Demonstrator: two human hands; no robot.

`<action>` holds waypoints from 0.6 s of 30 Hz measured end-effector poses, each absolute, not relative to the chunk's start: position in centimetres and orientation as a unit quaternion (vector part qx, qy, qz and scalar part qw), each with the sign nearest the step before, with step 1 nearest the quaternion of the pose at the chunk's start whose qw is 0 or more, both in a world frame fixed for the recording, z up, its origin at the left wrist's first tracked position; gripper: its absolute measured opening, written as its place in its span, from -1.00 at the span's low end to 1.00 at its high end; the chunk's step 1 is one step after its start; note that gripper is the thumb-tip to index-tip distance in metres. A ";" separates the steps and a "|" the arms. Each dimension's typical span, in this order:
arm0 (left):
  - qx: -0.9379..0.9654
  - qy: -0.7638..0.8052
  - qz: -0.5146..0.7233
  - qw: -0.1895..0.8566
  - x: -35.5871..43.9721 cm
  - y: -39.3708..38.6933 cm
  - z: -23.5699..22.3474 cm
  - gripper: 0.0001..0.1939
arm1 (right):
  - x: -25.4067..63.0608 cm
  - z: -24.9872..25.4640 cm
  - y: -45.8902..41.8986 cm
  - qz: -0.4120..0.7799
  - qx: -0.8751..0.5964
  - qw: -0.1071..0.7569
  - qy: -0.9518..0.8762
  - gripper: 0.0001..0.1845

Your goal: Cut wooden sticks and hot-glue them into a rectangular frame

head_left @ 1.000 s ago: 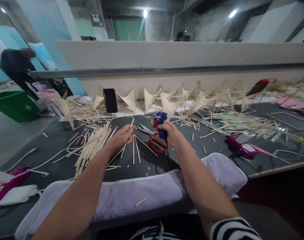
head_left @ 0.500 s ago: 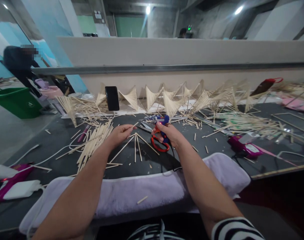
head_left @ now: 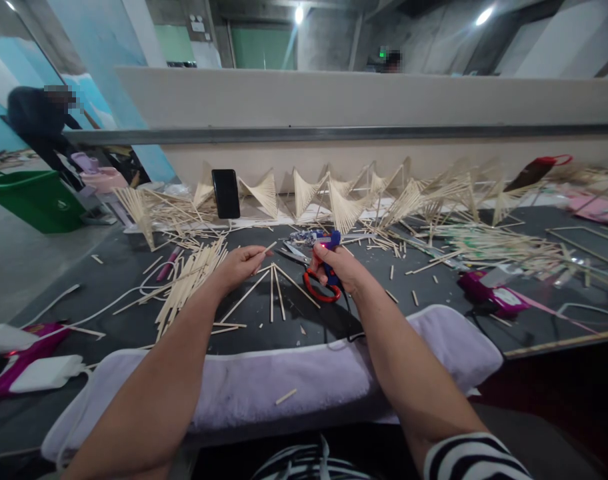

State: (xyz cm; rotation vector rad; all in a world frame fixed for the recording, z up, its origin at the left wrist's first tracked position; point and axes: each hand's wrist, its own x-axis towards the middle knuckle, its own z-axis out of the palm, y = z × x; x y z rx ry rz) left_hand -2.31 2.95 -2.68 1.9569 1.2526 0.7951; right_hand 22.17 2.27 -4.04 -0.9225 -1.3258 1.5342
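My left hand [head_left: 241, 267] is closed in a pinch on a thin wooden stick [head_left: 270, 247], whose tip points up to the right. My right hand [head_left: 337, 267] is wrapped round a blue hot glue gun [head_left: 333, 240] with a small red light on it. Under and beside that hand are scissors with red handles [head_left: 321, 293], their blades pointing left toward the stick; whether the hand touches them I cannot tell. Below, between my hands, several sticks [head_left: 278, 297] fan out on the dark table from one meeting point.
A pile of loose sticks [head_left: 191, 280] lies left of my hands. A black phone [head_left: 226, 193] stands upright behind, before a row of twisted stick frames [head_left: 349, 203]. A lilac cushion [head_left: 294, 380] lines the near edge. Magenta devices [head_left: 494, 293] lie right and left. Another person [head_left: 39, 123] bends beside a green bin [head_left: 34, 200].
The view has shifted slightly. My hands keep nearly the same place and grip, with the stick in the left and the glue gun in the right.
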 end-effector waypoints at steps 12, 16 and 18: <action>0.765 0.484 0.299 0.303 -2.3 2.9 -2.7 -0.58 | 22.1 -4.3 2.3 0.616 -0.380 0.430 -0.541 -0.52; 0.769 0.485 0.295 0.294 -2.3 3.0 -2.7 -0.58 | 22.1 -4.3 2.2 0.620 -0.376 0.429 -0.539 -0.53; 0.768 0.484 0.298 0.295 -2.3 3.0 -2.8 -0.59 | 22.1 -4.3 2.2 0.621 -0.372 0.431 -0.539 -0.53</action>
